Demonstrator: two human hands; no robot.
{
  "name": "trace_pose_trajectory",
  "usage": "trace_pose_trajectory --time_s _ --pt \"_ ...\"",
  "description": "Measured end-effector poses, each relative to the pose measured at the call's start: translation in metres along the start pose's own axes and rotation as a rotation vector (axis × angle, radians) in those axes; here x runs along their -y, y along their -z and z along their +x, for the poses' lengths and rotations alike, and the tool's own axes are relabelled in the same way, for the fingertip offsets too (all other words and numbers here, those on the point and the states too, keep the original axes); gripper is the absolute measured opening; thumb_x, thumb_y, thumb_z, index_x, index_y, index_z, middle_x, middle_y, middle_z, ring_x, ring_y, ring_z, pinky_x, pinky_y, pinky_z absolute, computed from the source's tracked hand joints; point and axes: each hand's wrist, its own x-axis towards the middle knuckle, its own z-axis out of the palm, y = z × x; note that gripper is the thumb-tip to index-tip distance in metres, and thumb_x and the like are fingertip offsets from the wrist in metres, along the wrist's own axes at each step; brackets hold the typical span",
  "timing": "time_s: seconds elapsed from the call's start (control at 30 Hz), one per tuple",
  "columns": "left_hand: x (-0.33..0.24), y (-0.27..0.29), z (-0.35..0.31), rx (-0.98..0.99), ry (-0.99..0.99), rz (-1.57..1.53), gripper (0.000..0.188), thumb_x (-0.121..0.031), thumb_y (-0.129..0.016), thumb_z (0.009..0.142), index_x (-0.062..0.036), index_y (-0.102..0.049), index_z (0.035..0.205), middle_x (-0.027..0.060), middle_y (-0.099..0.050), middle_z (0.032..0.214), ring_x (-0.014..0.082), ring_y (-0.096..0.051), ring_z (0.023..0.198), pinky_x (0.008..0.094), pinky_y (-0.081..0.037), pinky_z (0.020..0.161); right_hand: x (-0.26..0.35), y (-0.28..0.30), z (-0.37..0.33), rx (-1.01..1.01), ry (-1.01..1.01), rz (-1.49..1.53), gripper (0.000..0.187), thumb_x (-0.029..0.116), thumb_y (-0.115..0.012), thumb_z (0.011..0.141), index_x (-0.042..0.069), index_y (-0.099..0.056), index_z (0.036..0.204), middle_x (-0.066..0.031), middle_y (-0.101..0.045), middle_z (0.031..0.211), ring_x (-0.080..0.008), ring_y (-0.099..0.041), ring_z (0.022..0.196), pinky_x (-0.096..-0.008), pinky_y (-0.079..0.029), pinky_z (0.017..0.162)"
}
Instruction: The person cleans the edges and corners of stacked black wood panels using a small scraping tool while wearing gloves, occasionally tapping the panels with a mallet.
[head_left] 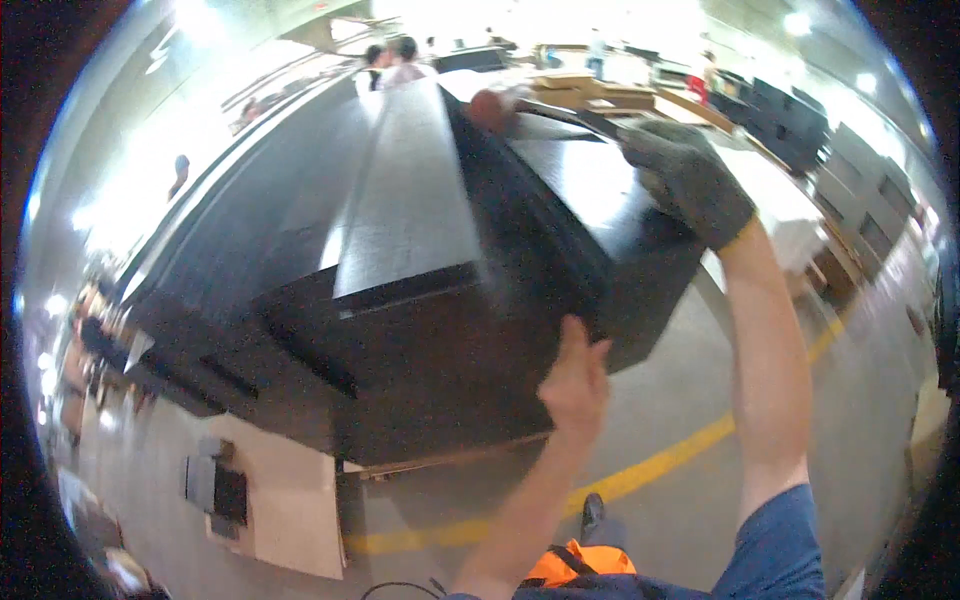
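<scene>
Black panelled furniture (430, 370) before the person, a mallet (492, 110) over its far part.
The gloved right hand (690, 180) is wrapped around the mallet's handle; the bare left hand (577, 388) has fingertips at the near edge, whether pinching it I cannot tell. A yellow floor line (665, 464) curves below.
</scene>
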Motion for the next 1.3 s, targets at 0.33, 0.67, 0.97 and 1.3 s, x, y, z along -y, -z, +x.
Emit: trace_pose_trajectory --time_s 0.33,0.67,0.97,1.3 --pt "0.003 0.018 -0.047 0.247 0.159 -0.052 0.038 -0.007 -0.065 0.088 0.0038 -0.060 0.124 0.0254 -0.067 0.104 0.0301 -0.071 0.079 0.0334 -0.056 0.067 -0.014 0.001 -0.009 -0.039 0.106 -0.044 0.024 0.000 -0.065 0.076 0.000 -0.068 0.100 -0.0177 -0.068 0.098 -0.0336 -0.065 0.094 -0.0395 -0.054 0.083" --pt "0.027 0.027 -0.056 0.305 0.031 -0.087 0.039 -0.007 -0.065 0.089 0.0033 -0.059 0.126 0.0243 -0.067 0.108 0.0282 -0.072 0.086 0.0316 -0.056 0.070 -0.014 -0.001 -0.010 -0.031 0.088 -0.035 0.023 -0.001 -0.068 0.076 0.001 -0.067 0.099 -0.0167 -0.068 0.093 -0.0316 -0.067 0.085 -0.0368 -0.056 0.077" --pt "0.031 0.025 -0.058 0.271 -0.008 -0.107 0.036 -0.006 -0.064 0.090 0.0017 -0.061 0.125 0.0257 -0.067 0.087 0.0198 -0.052 0.046 0.0294 -0.043 0.046 -0.017 -0.002 -0.011 -0.110 0.150 -0.008 0.025 -0.002 -0.068 0.075 0.001 -0.067 0.100 -0.0160 -0.068 0.092 -0.0307 -0.067 0.085 -0.0361 -0.056 0.077" --pt "0.026 0.033 -0.056 0.377 0.087 -0.146 0.040 -0.007 -0.066 0.088 0.0029 -0.059 0.126 0.0237 -0.065 0.113 0.0264 -0.071 0.094 0.0305 -0.056 0.075 -0.020 -0.001 -0.015 -0.075 0.161 -0.112 0.026 0.002 -0.067 0.077 0.002 -0.068 0.102 -0.0163 -0.068 0.095 -0.0321 -0.066 0.089 -0.0379 -0.055 0.080"
